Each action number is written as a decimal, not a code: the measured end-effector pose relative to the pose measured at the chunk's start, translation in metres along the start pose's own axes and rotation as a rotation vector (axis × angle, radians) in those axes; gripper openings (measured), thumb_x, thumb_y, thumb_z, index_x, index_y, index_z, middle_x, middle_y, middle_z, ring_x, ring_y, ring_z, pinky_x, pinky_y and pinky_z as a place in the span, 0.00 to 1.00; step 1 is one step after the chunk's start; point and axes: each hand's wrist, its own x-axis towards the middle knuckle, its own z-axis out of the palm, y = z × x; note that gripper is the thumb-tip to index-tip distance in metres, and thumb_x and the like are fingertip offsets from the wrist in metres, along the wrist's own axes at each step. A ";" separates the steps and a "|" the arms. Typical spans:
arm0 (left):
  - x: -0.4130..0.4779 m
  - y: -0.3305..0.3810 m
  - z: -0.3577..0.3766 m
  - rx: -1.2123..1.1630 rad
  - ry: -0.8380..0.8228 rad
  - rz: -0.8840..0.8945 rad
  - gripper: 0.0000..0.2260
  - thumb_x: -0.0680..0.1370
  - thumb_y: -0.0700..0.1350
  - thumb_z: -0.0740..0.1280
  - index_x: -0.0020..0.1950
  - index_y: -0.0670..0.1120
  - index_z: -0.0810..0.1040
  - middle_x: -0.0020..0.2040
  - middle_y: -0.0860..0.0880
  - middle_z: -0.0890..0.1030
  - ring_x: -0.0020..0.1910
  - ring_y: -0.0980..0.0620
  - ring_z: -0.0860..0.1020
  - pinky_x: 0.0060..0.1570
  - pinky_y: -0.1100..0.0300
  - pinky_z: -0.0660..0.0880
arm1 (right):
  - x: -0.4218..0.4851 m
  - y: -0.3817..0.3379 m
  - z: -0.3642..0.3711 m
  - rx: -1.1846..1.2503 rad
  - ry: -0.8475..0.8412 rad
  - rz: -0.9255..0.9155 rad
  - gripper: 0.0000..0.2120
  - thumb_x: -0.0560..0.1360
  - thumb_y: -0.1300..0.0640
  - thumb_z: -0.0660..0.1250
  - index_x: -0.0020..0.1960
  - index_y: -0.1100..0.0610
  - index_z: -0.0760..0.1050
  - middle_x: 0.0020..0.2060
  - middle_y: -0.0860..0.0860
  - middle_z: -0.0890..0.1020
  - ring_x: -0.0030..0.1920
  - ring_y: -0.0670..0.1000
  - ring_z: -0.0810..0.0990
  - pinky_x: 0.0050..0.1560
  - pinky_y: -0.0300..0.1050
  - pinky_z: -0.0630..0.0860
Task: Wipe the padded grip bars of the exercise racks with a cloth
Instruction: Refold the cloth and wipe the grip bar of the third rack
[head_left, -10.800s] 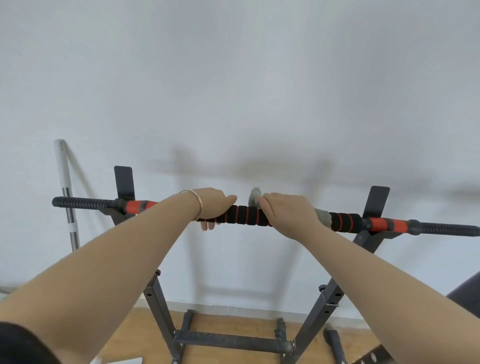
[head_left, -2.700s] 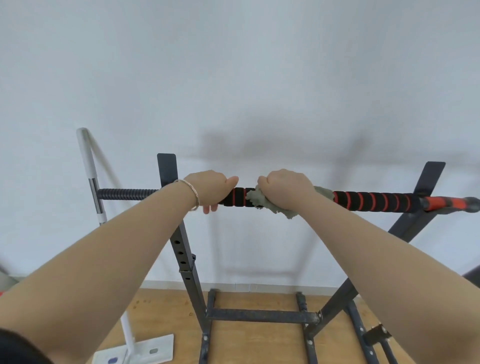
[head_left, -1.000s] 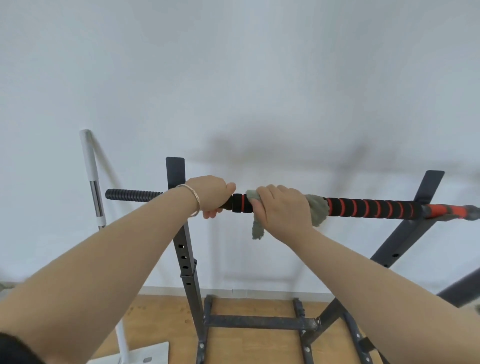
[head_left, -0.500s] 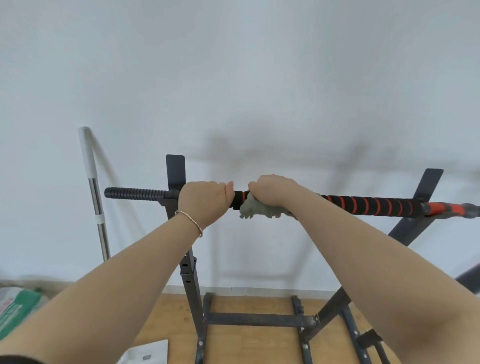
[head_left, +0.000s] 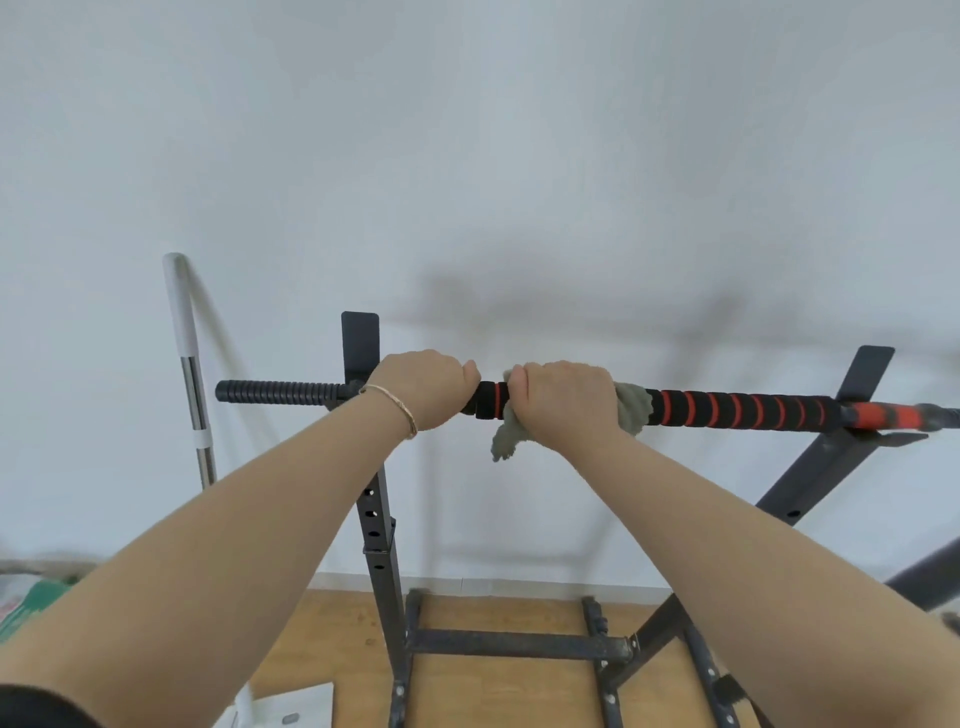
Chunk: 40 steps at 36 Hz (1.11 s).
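Bar lies level across the rack, held at both uprights. Black foam with red rings shows from between the hands to the right upright; past that, the bar runs off the right edge of the view. Left hand grasps the bar just beside the left upright, fingers curled over the top, with their tips hidden behind the bar. A bracelet sits on that wrist. Right hand clenches the cloth round the foam, near the left hand but apart from it, with a short stretch of foam between them. Cloth – grey-green – bulges out at the right of the fist, and a loose end hangs below at the left; the part under the palm is hidden. A white-topped pole leans on the wall at the left. Rack base is cut off at the lower edge.
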 end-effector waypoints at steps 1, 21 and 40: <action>-0.002 0.001 0.003 0.053 0.049 0.016 0.10 0.75 0.39 0.63 0.50 0.46 0.63 0.33 0.48 0.71 0.28 0.49 0.69 0.27 0.58 0.66 | 0.008 0.002 -0.003 0.041 -0.141 -0.008 0.06 0.68 0.55 0.70 0.40 0.53 0.72 0.25 0.45 0.64 0.25 0.50 0.65 0.29 0.39 0.58; 0.007 -0.016 -0.018 -0.732 -0.405 -0.218 0.24 0.78 0.51 0.49 0.39 0.39 0.79 0.32 0.44 0.84 0.30 0.46 0.83 0.39 0.56 0.77 | 0.003 -0.001 -0.001 0.125 -0.043 -0.029 0.09 0.78 0.51 0.64 0.45 0.53 0.66 0.31 0.48 0.67 0.28 0.56 0.70 0.27 0.41 0.56; -0.011 0.005 0.014 0.090 0.214 -0.095 0.06 0.76 0.38 0.60 0.49 0.47 0.66 0.29 0.50 0.67 0.25 0.51 0.63 0.27 0.61 0.60 | 0.054 0.021 -0.025 0.717 -0.838 0.222 0.16 0.81 0.52 0.53 0.42 0.56 0.75 0.40 0.51 0.79 0.37 0.51 0.76 0.36 0.47 0.67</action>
